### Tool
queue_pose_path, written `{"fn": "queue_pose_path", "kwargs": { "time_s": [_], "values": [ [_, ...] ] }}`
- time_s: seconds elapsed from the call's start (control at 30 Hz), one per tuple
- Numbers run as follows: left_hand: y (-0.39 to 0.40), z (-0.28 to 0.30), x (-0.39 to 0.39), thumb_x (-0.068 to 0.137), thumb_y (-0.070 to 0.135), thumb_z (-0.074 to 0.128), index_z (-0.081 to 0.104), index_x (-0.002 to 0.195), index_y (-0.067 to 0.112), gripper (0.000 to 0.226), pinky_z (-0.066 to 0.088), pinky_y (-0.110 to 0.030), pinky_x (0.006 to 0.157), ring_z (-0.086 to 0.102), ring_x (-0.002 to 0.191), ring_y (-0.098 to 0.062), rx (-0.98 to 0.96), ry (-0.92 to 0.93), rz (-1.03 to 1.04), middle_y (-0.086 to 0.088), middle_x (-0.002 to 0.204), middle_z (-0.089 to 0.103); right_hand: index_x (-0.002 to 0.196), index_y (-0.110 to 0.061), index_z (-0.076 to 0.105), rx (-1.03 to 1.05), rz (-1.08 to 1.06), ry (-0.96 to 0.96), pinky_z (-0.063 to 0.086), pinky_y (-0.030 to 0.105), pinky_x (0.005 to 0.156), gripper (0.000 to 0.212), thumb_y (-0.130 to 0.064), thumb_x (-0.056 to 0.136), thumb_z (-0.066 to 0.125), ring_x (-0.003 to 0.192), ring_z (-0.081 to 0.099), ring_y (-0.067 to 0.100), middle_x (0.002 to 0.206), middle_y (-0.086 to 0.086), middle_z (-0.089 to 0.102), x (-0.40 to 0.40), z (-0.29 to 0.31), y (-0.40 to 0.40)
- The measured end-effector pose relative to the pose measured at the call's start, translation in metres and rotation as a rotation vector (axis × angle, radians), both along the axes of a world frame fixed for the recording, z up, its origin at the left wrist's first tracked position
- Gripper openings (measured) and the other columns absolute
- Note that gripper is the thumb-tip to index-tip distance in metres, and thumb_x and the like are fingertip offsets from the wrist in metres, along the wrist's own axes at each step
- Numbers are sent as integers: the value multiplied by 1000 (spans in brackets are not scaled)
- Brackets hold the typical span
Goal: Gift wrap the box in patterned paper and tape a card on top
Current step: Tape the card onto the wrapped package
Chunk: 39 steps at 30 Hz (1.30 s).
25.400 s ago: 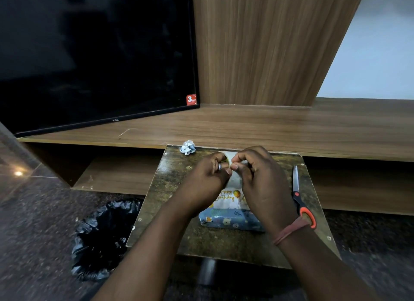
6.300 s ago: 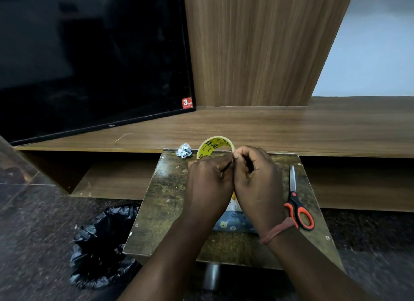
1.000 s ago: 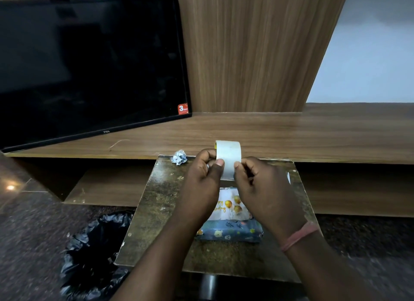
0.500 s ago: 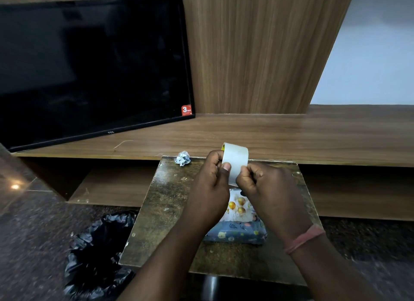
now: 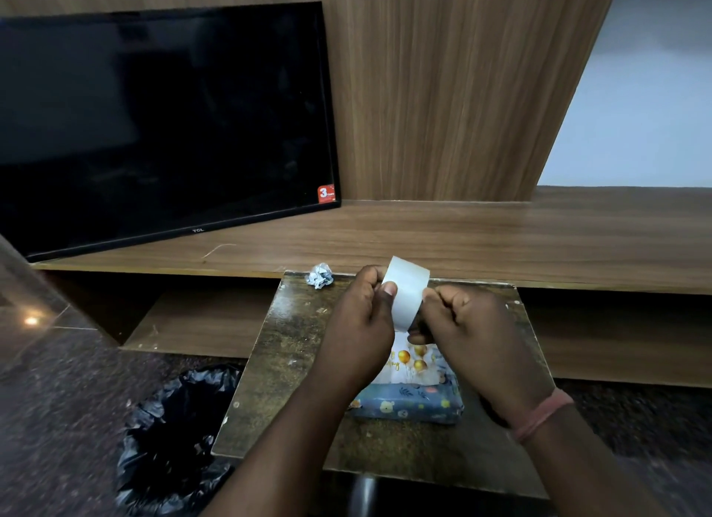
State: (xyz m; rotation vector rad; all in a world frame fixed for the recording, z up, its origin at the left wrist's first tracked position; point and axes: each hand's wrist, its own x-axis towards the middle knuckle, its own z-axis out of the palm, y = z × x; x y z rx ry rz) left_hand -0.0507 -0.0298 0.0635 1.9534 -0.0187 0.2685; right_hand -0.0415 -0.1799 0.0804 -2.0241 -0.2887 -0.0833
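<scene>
Over the small tabletop (image 5: pixel 293 347), the left hand (image 5: pixel 358 335) and right hand (image 5: pixel 474 335) both pinch a tape roll (image 5: pixel 406 291) above the wrapped box (image 5: pixel 408 405) and card (image 5: pixel 414 364).

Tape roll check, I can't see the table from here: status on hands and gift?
Left hand grips clear tape roll; right hand picks at its edge. Blue patterned wrapped box on table, balloon card on top. Nothing blocking.

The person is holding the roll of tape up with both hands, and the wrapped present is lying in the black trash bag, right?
Not quite. The head view shows the wrapped present lying on the small table, not in the black trash bag. The left hand and right hand do hold the roll of tape up.
</scene>
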Motion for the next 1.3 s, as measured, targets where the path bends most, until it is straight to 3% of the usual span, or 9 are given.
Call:
{"fn": "queue_pose_path", "kwargs": {
  "time_s": [0.07, 0.17, 0.43, 0.57, 0.83, 0.9, 1.03, 1.13, 1.3],
  "values": [
    [2, -1, 2, 109, 27, 44, 60, 109, 24, 17, 42, -18, 63, 60, 78, 0, 13, 14, 6, 9, 94, 67, 88, -12, 74, 62, 48, 64, 61, 44, 75, 24, -15, 101, 55, 76, 76, 11, 79, -1, 77, 0, -1, -3],
    [0, -2, 4, 109, 28, 45, 61, 109, 24, 17, 47, -25, 66, 65, 80, -7, -18, 24, 5, 7, 93, 70, 88, -15, 76, 59, 34, 66, 60, 50, 70, 16, -19, 98, 64, 73, 75, 26, 74, 0, 76, 0, -3, -4],
    [-3, -3, 3, 110, 26, 43, 60, 110, 22, 18, 45, -20, 63, 63, 77, -5, 36, 0, -11, 6, 91, 69, 66, -13, 63, -229, -59, -183, 47, 39, 52, 36, -43, 84, 53, 54, 61, 18, 58, 1, 64, 6, -11, -2],
    [-5, -3, 3, 110, 25, 42, 60, 110, 19, 18, 45, -23, 66, 62, 78, -8, 65, -24, -6, 4, 91, 68, 63, -13, 61, -298, -104, -221, 45, 38, 52, 30, -28, 89, 62, 50, 59, 13, 56, 0, 64, 7, -12, 1],
    [-8, -6, 4, 109, 26, 43, 61, 113, 20, 19, 51, -32, 74, 65, 85, -10, 51, -17, 0, 4, 96, 70, 60, -13, 65, -163, -161, -94, 50, 32, 50, 25, -19, 84, 65, 52, 66, 5, 56, -7, 69, 2, -6, 6],
    [-8, -5, 5, 109, 27, 43, 62, 113, 21, 19, 52, -28, 71, 66, 85, -8, 9, 1, 13, 5, 97, 70, 60, -14, 64, -144, -158, -91, 50, 31, 50, 23, -16, 83, 65, 54, 67, 6, 57, -8, 69, 2, -6, 5],
    [-3, -3, 7, 109, 32, 44, 63, 106, 23, 21, 52, -30, 68, 67, 79, -10, -54, 33, 62, 3, 92, 71, 79, -14, 72, 27, -41, 17, 56, 29, 62, 19, -11, 95, 62, 68, 73, 5, 69, -4, 75, 3, -4, 0],
    [2, -2, 8, 108, 36, 46, 63, 102, 23, 22, 53, -40, 74, 67, 78, -16, -153, 62, 87, 1, 89, 72, 99, -10, 75, 239, -5, 121, 60, 30, 70, 17, -8, 100, 58, 78, 76, 14, 82, 2, 78, 3, -3, -2],
    [1, -5, 9, 107, 42, 47, 63, 104, 27, 22, 52, -40, 79, 64, 78, -13, -194, 68, 85, 6, 87, 71, 91, -19, 77, 202, -94, 38, 63, 42, 68, 2, -20, 90, 75, 72, 75, 19, 75, 0, 76, 2, -7, 4]
  ]
}}
